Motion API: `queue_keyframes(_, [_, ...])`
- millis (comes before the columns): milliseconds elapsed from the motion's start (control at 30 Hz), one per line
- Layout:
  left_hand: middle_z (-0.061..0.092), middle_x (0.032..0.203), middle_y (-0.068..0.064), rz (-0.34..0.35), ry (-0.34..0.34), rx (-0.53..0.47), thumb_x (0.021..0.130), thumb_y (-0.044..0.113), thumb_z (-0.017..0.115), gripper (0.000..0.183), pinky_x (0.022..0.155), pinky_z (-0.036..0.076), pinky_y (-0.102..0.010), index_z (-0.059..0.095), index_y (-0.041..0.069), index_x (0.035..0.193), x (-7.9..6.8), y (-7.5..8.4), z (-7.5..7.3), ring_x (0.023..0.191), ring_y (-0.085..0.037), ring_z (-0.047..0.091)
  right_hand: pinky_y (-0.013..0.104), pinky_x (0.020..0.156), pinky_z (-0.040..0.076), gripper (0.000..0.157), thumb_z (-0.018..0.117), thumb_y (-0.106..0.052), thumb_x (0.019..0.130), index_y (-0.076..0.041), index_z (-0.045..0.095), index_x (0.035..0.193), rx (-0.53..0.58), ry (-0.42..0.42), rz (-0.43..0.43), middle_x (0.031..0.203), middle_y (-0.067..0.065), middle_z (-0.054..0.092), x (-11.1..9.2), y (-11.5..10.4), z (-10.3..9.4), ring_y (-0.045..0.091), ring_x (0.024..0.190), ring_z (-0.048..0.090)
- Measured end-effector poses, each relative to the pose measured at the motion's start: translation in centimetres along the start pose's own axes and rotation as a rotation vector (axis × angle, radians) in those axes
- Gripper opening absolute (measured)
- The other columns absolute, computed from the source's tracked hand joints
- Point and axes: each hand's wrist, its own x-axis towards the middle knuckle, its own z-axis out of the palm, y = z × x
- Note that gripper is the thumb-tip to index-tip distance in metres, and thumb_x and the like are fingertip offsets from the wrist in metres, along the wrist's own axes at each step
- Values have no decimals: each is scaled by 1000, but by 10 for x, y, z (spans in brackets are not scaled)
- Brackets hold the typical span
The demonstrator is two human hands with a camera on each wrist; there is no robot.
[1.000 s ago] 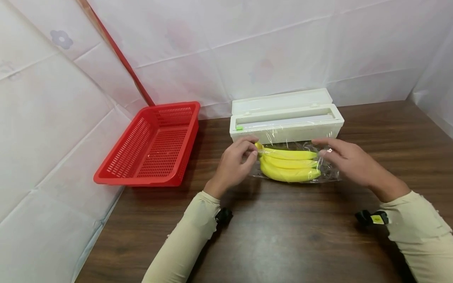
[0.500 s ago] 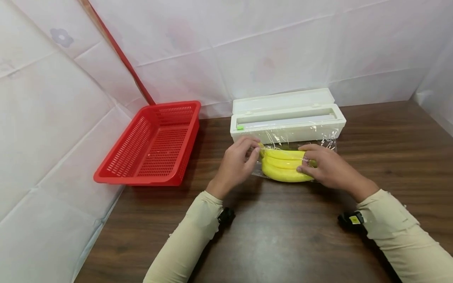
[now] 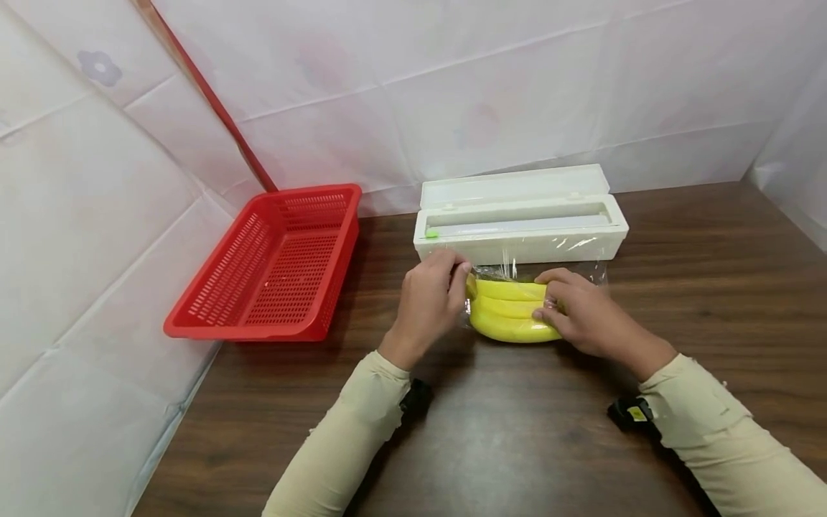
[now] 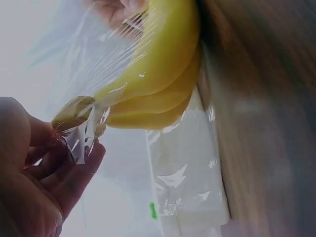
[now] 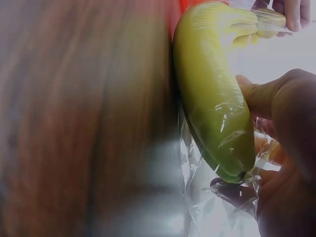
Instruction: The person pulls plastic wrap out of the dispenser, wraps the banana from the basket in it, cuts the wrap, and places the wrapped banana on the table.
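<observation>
A bunch of yellow bananas [image 3: 507, 310] lies on the table with clear cling film [image 5: 224, 116] wrapped over it. My left hand [image 3: 423, 301] is at the stem end, where thumb and fingers pinch gathered film [image 4: 81, 140] around the stem. On the opposite side my right hand [image 3: 584, 312] grips the tips of the bunch through the film, thumb on the near banana. In the right wrist view the film is creased around the banana tips. Film still stretches from the bunch toward the white cling film box [image 3: 520, 249] behind it.
The box stands with its lid [image 3: 513, 184] raised, a roll [image 3: 517, 225] inside and a small green piece [image 3: 432, 233] at its left end. A red plastic basket [image 3: 242, 332] is at the left. White sheeting [image 3: 362, 108] hangs behind the wooden table [image 3: 491, 445].
My right hand has moved left from the loose film and taken hold of the banana tips. The bunch has shifted slightly nearer and left. My left hand stays at the stem, its fingers drawn closer together.
</observation>
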Motion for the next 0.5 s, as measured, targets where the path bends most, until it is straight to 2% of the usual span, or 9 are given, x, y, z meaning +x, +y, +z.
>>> queue_keyframes(67, [65,85,-3,-44,-15,-26,98,11,60,9,69,52,-35,68,7,94,1,0,-1,75,-16,61,43,77,46,29,75,-13,90,-15,52,73,1,11,-14,122,16,61,0,-1,2,34,102,61])
queue_keyframes(167, [65,81,-2,-138,-65,-114,99,12,61,10,67,50,-33,68,7,95,4,-2,-2,71,-14,59,43,77,46,30,75,-12,89,-15,51,73,-5,22,-25,120,15,62,0,-2,3,33,101,61])
queue_keyframes(367, [59,76,-3,-419,-222,-392,101,10,58,12,62,45,-28,66,4,93,9,-11,-5,67,-14,53,42,77,46,28,75,-12,90,-14,53,73,3,14,-6,121,16,61,0,-4,5,34,104,60])
queue_keyframes(500, [55,76,-5,-589,-301,-591,101,7,57,13,57,42,-26,65,1,92,9,-20,-4,65,-14,50,42,75,46,26,76,-10,89,-13,54,74,9,30,-4,120,16,61,0,-4,4,34,103,59])
